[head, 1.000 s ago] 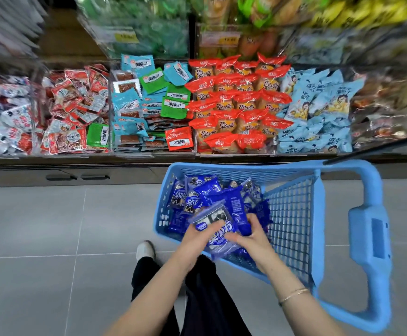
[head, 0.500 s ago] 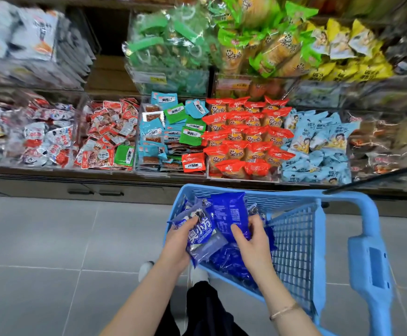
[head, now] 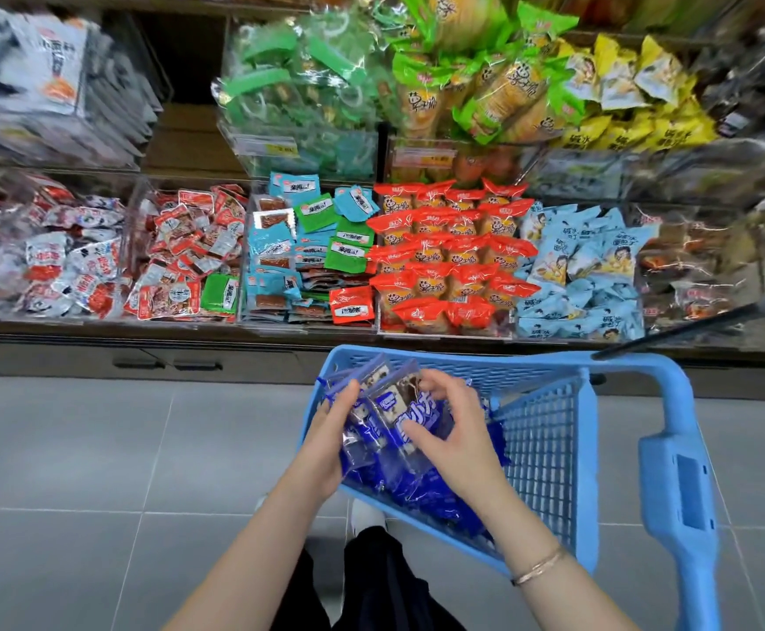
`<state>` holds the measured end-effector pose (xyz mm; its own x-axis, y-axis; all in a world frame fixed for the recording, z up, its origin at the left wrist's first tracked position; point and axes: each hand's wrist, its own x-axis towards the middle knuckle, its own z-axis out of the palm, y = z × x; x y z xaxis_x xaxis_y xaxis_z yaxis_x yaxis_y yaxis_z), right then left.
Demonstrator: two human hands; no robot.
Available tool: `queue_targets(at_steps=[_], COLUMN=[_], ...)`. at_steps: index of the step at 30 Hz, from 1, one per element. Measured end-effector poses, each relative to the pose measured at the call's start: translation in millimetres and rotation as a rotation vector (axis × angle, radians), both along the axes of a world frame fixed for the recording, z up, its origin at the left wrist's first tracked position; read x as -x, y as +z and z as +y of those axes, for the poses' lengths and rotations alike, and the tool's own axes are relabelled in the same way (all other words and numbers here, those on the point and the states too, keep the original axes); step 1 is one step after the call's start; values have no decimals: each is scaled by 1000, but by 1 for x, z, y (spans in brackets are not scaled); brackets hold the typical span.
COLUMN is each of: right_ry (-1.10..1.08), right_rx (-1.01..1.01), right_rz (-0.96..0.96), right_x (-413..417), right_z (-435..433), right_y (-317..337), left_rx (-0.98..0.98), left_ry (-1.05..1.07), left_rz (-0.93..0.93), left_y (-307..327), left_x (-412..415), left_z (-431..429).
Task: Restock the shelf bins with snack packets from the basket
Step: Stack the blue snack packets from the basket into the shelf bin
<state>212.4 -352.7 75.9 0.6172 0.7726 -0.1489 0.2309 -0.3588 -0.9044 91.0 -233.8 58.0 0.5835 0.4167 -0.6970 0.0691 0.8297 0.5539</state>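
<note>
- Snack packets (head: 390, 416), dark blue, are now bunched into one sheaf between both hands, raised over the left end of the basket (head: 462, 357). A second ago they were still being sorted lower inside it.
- The left hand (head: 330, 444) grips the sheaf from the basket's left side, with its fingers curled behind.
- The right hand (head: 458, 430) clamps the sheaf from the front, thumb and fingers spread across the top packet.
- Gathering looks finished, so the carry to the shelf bins (head: 444, 331) beyond the basket probably comes next.
- Loose packets (head: 435, 498) lie in the basket under the hands.
- The number of packets held and their print are hard to make out.
- Which bin takes them is unclear, since none beyond the basket shows matching blue, and the bins past its right end are blurred.
</note>
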Motion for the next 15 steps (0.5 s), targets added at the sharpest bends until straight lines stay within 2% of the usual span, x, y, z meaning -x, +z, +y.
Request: queue_targets(at_steps=[1,3,4,6,10,15], right_ry=[-22,-43,-43,-114,-360,-409], right_rx=[38,106,98,99,114,81], right_rz=[76,386,546,742,893,852], right_x=[-2,-6,-6,-5,-2,5], right_z=[-1,0,-1,-3,-8,-8], right_y=[0,0,-3,-7,-11,-8], left_rx=[36,74,67,41,20,-34], left_ry=[-22,-62,-84,-104,-99,-58], left_rz=[0,11,31,76,83,59], left_y=[1,4,6,8,8,6], left_x=[1,0,-1,-4,-5,0], left_z=[0,2,3,4,1,-8])
